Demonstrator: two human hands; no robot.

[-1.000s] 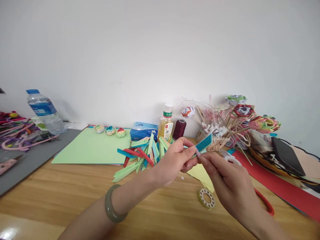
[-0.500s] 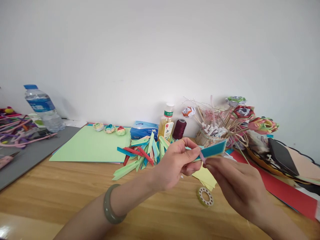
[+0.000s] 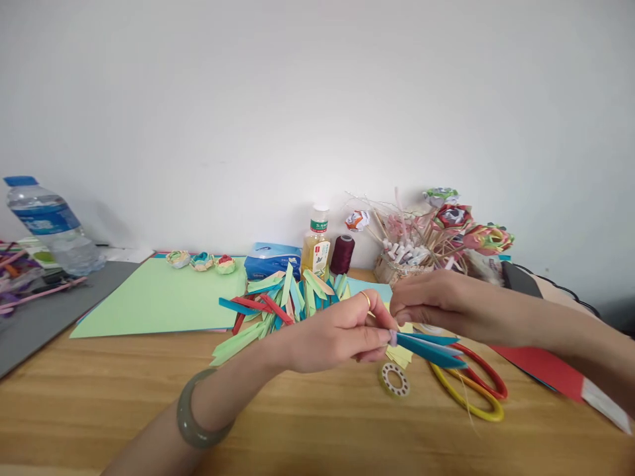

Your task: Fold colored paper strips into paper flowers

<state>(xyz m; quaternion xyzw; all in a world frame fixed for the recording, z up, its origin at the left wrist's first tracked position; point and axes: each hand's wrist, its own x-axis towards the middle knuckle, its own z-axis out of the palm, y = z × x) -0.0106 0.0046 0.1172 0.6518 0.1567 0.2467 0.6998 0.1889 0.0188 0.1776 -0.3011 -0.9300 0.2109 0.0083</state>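
Observation:
My left hand [image 3: 337, 334] is closed on a bundle of folded blue paper pieces [image 3: 436, 352], whose pointed ends stick out to the right. A lilac strip [image 3: 393, 338] lies across the bundle at my left fingertips. My right hand [image 3: 441, 304] is just above and beside it, its fingers pinched together close to the left fingertips. What those fingers hold, if anything, is hidden. Below the bundle lie scissors [image 3: 489, 415] with red and yellow handles, their blades out of sight. A roll of tape [image 3: 383, 382] is on the table under my hands.
Folded paper strips [image 3: 238, 340] are heaped behind my left arm, near a tissue pack [image 3: 272, 261], a drink bottle [image 3: 317, 248] and a maroon thread spool [image 3: 342, 254]. Green sheets [image 3: 163, 297] bear several paper flowers [image 3: 202, 261]. Flowers on sticks [image 3: 452, 217] stand right; a water bottle [image 3: 52, 228] left.
The blue bundle has tipped downward to the right. My right hand has moved from below to above it. My view has turned right, and the scissors now show.

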